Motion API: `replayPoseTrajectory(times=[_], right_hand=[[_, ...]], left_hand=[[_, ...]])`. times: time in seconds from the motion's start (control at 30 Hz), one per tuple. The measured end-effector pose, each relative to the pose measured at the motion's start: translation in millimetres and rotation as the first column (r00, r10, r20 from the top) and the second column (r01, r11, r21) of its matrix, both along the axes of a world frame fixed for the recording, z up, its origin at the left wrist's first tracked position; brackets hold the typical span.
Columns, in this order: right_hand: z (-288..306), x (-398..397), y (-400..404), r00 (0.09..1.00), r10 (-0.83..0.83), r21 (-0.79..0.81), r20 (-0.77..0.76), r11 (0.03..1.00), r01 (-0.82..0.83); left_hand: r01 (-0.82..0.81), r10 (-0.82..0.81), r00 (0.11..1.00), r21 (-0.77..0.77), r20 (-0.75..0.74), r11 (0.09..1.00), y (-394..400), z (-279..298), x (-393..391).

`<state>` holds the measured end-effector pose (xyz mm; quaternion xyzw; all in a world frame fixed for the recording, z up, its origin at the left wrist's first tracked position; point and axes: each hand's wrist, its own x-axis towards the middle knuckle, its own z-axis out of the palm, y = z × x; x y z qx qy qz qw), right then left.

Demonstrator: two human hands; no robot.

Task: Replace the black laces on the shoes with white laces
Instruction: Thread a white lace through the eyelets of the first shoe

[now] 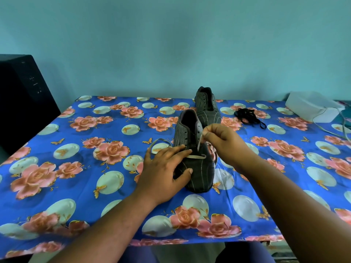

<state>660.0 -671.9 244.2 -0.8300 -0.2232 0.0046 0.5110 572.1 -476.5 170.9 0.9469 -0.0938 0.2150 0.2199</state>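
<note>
Plain turquoise wall (171,44) behind, evenly and softly lit, faintly shadowed along its lower edge. In front, a table covered by a glossy blue cloth (66,186) printed with pink roses, pale round globes and small golden butterflies, reaching from the wall to the near edge and hanging over it. At far left, beside the table, a large black box-like cabinet (22,95) with a few small light marks on its front. At far right, on the cloth near the wall, a white box-shaped appliance (311,109) with pale cables (341,128) trailing from it across the cloth.
</note>
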Motion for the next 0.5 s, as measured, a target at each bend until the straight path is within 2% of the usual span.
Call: replayPoseTrajectory(times=[0.27, 0.37, 0.5], right_hand=[[-4.7, 1.6, -12.6, 0.996, -0.076, 0.240, 0.048, 0.969, 0.062], [-11.5, 4.7, -17.5, 0.994, -0.103, 0.180, 0.039, 0.979, 0.094], [-14.8, 6.0, -21.7, 0.996, -0.091, 0.012, -0.008, 0.996, 0.091]], left_hand=[[-0.003, 0.001, 0.999, -0.029, -0.051, 1.000, 0.6, 3.7, 0.5], [0.011, -0.015, 0.998, -0.071, -0.063, 0.997, 0.4, 3.9, 0.5], [0.033, -0.075, 0.992, -0.362, -0.103, 0.932, 8.3, 2.4, 1.7]])
